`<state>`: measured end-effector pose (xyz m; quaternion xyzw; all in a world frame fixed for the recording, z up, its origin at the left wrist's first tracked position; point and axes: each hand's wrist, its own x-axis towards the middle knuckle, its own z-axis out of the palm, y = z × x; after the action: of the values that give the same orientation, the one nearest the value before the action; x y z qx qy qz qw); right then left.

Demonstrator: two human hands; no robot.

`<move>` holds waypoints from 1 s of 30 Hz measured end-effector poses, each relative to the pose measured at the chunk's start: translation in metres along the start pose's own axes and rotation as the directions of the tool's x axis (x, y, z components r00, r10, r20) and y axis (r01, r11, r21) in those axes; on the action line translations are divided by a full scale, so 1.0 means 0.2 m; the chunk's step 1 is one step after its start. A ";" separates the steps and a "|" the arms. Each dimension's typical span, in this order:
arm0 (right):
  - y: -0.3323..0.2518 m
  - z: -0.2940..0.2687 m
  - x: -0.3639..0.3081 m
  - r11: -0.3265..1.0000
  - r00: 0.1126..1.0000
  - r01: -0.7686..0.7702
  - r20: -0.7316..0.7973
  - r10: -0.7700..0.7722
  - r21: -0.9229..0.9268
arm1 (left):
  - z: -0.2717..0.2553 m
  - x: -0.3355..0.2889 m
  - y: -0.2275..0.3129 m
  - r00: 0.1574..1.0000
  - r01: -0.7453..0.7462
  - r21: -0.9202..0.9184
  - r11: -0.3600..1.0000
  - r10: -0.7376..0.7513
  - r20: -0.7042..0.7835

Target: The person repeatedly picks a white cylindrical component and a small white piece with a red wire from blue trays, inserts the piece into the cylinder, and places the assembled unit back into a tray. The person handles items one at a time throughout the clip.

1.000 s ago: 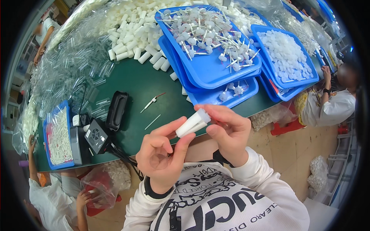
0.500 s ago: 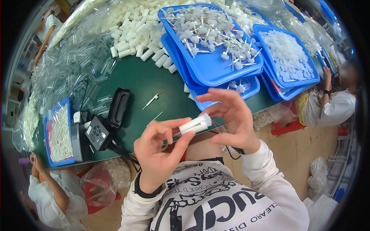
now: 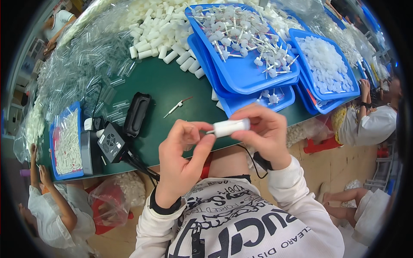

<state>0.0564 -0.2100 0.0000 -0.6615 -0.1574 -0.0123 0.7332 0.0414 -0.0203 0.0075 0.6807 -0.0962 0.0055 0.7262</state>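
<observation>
In front of my body, over the table's near edge, a white foam cylinder (image 3: 229,128) lies nearly level between my hands. My right hand (image 3: 270,136) grips its right end, thumb below and fingers above, where a translucent cap shows. At the cylinder's left end, my left hand (image 3: 180,155) pinches a thin white stem (image 3: 210,131) between thumb and forefinger. Its other fingers are curled in. Beyond my left hand, a thin white stick with a red wire (image 3: 175,108) lies on the green table (image 3: 161,84).
Blue trays (image 3: 245,81) stacked at the back hold stemmed white discs; another tray (image 3: 340,93) holds loose translucent discs. Behind lie piled white cylinders (image 3: 172,36) and clear tubes (image 3: 81,60). A black case (image 3: 137,114) and a black box with cables (image 3: 112,146) stand left. People sit on both sides.
My right hand has closed round the cylinder's capped end, having been spread beside it. The cylinder has turned more level, and my left fingers have slid from its body to its left end.
</observation>
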 end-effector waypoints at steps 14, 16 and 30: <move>-0.15 -0.03 0.09 0.867 0.928 0.346 0.266 -0.260 -0.359 | -0.04 -0.03 0.09 0.977 -0.192 0.704 0.684 0.065 0.202; -0.18 -0.02 0.11 0.809 0.893 0.425 0.332 -0.303 -0.406 | -0.04 -0.03 0.09 0.973 -0.227 0.750 0.621 0.103 0.208; -0.22 -0.07 0.13 0.891 0.910 0.194 0.414 -0.008 -0.410 | -0.01 -0.04 0.09 0.940 -0.340 0.854 0.395 0.185 0.288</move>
<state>0.0737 -0.2251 0.0476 -0.7896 -0.3324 0.0492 0.5135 0.0318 -0.0154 0.0237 0.9342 -0.2377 0.1199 0.2374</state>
